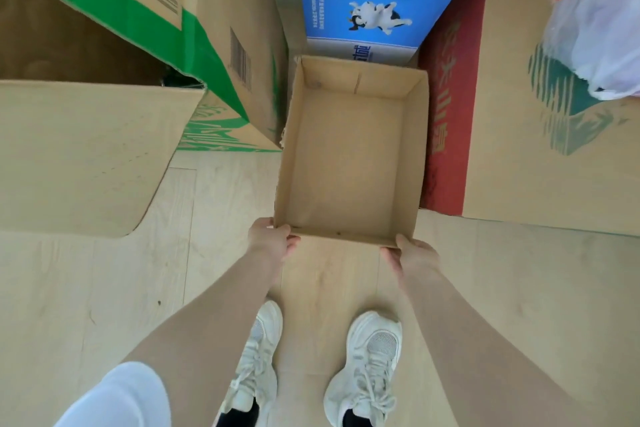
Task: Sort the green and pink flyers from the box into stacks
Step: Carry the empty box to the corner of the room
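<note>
A shallow open cardboard box (349, 156) sits low in front of me, between larger cartons. Its inside is bare brown cardboard; no flyers show in it or anywhere in view. My left hand (272, 238) grips the box's near left corner, thumb over the rim. My right hand (412, 255) grips the near right corner from outside, thumb on the edge. Both arms reach straight down and forward.
Large cartons crowd the box: a green-printed one (194, 45) on the left with a plain flap (83, 156), a blue-and-white milk carton (370, 10) behind, a red-sided carton (519, 114) on the right carrying a white plastic bag (602, 28). My white sneakers (367, 367) stand on the pale wood floor.
</note>
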`<state>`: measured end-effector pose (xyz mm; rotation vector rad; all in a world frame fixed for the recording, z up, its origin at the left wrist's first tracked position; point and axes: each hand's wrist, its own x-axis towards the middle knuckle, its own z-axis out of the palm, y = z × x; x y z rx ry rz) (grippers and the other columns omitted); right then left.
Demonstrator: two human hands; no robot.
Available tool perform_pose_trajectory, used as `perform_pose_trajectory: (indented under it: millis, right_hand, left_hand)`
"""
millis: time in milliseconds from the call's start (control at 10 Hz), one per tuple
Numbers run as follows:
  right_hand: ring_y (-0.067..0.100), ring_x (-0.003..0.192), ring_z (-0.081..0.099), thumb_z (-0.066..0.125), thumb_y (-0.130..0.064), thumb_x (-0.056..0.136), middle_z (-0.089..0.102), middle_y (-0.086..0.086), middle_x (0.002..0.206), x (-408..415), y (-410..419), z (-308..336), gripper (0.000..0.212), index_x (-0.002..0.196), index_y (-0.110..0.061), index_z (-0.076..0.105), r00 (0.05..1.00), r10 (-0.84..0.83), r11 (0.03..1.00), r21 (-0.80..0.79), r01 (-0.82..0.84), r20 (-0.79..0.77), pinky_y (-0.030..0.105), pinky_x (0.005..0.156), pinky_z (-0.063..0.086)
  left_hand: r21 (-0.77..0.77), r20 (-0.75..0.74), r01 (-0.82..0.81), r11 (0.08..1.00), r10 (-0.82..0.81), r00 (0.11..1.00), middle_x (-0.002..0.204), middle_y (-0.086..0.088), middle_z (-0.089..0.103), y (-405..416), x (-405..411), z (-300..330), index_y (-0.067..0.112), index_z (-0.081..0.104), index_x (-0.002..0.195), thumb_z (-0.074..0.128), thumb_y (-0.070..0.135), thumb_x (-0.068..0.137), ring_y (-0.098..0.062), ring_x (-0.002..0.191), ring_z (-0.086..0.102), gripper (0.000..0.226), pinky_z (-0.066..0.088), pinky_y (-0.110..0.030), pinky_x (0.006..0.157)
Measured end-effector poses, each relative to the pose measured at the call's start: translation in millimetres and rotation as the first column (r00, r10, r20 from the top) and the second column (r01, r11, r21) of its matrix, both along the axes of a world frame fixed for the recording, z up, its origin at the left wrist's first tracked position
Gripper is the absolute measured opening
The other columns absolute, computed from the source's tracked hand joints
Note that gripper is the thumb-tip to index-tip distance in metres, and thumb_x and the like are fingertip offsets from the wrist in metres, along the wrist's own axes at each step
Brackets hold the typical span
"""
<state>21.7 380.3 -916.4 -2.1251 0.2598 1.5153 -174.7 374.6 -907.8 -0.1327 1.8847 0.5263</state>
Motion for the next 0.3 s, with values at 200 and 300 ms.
perform_pose_trajectory:
  millis: [200,300]
  right_hand:
    - [0.019,0.091,0.06,0.057,0.0,0.089,0.06,0.01,0.099,-2,31,-19,0.013,0.101,0.005,0.058,0.983,-0.172,0.984,0.033,0.174,-0.059,0.03,0.095,0.049]
    - [0.016,0.095,0.06,0.056,-0.005,0.091,0.059,0.01,0.099,-4,21,-21,0.017,0.104,0.005,0.057,0.948,-0.289,0.949,0.087,0.301,-0.132,0.029,0.097,0.047]
  left_hand:
    - [-0.079,0.009,-0.177,0.981,0.179,0.984,0.092,-0.015,0.062,38,7,-29,-0.003,0.056,0.097,0.044,-0.004,0.092,-0.015,0.06,0.059,0.013,0.053,-0.02,0.065]
    - [-0.076,0.052,-0.193,0.978,0.197,0.979,0.1,-0.015,0.063,34,8,-33,-0.002,0.057,0.106,0.048,-0.001,0.091,-0.016,0.071,0.063,0.018,0.055,-0.025,0.074]
